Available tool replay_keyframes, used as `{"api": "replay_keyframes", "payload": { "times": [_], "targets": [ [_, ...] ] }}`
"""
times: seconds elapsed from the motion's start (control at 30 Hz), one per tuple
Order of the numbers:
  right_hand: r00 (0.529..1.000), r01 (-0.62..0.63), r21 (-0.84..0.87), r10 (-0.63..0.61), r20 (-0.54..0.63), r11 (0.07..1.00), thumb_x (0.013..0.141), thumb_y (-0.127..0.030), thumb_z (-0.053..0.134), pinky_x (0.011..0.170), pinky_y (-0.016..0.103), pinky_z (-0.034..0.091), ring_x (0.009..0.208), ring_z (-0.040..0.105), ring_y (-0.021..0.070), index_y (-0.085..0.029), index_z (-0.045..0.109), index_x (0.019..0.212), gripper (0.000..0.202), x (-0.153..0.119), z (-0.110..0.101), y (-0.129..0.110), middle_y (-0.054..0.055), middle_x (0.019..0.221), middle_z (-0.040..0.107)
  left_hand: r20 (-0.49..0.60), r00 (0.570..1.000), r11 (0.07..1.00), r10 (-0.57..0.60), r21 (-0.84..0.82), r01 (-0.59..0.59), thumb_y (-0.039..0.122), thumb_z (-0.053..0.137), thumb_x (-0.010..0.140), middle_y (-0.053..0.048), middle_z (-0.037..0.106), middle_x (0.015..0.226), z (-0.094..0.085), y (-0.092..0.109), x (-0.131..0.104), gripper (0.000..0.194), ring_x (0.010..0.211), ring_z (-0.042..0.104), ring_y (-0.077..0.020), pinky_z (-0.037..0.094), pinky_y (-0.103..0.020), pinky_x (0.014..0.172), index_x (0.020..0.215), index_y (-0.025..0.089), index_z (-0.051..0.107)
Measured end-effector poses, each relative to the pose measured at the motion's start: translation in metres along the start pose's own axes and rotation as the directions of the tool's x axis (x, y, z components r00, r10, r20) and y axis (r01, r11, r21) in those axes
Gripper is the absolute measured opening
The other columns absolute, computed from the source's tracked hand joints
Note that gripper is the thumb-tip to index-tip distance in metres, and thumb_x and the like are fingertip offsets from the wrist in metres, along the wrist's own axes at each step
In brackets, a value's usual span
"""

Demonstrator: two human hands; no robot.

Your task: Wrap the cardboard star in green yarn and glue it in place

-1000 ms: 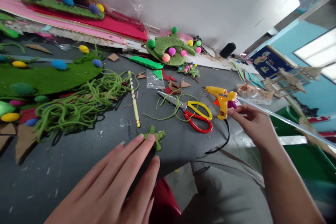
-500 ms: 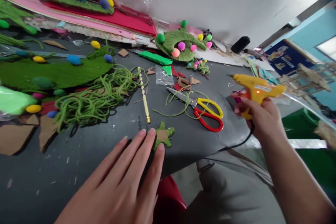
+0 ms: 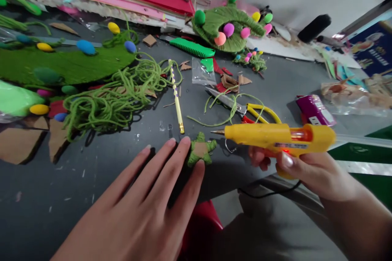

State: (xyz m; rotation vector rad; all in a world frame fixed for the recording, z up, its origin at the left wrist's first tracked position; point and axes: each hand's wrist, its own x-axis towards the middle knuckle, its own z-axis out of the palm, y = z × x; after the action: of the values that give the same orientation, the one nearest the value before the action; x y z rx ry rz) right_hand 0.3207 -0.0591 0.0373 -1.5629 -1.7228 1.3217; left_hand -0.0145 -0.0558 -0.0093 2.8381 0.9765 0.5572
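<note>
Our spread left fingers [image 3: 175, 163] touch green yarn-wrapped star [image 3: 200, 151] near front edge of grey table [image 3: 30, 204]; right fingers [image 3: 256, 155] grip yellow plastic glue gun [image 3: 260, 135].

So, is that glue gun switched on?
On, it appears: a red light glows on the glue gun, which the right hand holds. Whether its tip is hot, I cannot tell.

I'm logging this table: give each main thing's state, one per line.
Star: flat, arms wrapped in green, centre bare
Glue gun: held, red light lit
Left hand: spread at the star's edge
Right hand: gripping the glue gun
Yarn: loose, tangled
Scissors: lying, open or shut unclear
Pencil: lying flat
</note>
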Motion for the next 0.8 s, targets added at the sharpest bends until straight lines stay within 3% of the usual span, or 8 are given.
{"api": "replay_keyframes", "payload": {
  "times": [0.1,0.3,0.5,0.8],
  "targets": [
    [0.998,0.004,-0.073,0.001,0.059,0.997,0.102,-0.054,0.056,0.069,0.027,0.061,0.08,0.071,0.0202,-0.026,0.079,0.098,0.036,0.001,0.003,-0.001,0.007,0.09,0.075,0.015,1.0,1.0,-0.005,-0.006,0.005,0.051,0.053,0.1,-0.015,0.038,0.17,0.0,-0.001,-0.001,0.064,0.157,0.037,-0.0313,0.015,-0.042,0.132,0.157,0.023,0.049],
    [0.996,-0.013,-0.057,0.018,0.082,0.998,0.101,-0.053,0.059,0.053,0.022,0.053,0.064,0.062,0.016,-0.02,0.074,0.09,0.038,0.005,0.014,-0.011,0.006,0.076,0.069,0.023,0.999,1.0,-0.025,-0.016,0.025,0.05,0.046,0.103,-0.012,0.038,0.171,0.001,-0.001,0.0,0.057,0.159,0.034,-0.0303,0.015,-0.042,0.132,0.153,0.025,0.054],
    [0.998,-0.019,-0.094,0.024,0.053,0.995,0.101,-0.052,0.06,0.053,0.021,0.052,0.076,0.068,0.0191,-0.02,0.073,0.087,0.037,0.009,0.018,-0.015,0.008,0.083,0.072,0.035,0.999,1.0,-0.017,-0.001,0.017,0.049,0.046,0.103,-0.013,0.035,0.171,0.003,-0.002,0.0,0.055,0.159,0.035,-0.0318,0.017,-0.043,0.132,0.153,0.026,0.054],
    [0.996,0.078,-0.075,-0.073,0.059,0.994,0.097,-0.033,0.068,0.062,0.017,0.058,0.069,0.067,0.0138,-0.025,0.073,0.09,0.012,0.015,0.021,-0.023,0.0,0.077,0.071,0.03,1.0,0.999,0.005,0.049,-0.006,0.046,0.046,0.102,-0.014,0.04,0.168,0.004,0.0,-0.002,0.055,0.158,0.037,-0.0317,0.022,-0.047,0.132,0.153,0.026,0.053]
  ]
}}
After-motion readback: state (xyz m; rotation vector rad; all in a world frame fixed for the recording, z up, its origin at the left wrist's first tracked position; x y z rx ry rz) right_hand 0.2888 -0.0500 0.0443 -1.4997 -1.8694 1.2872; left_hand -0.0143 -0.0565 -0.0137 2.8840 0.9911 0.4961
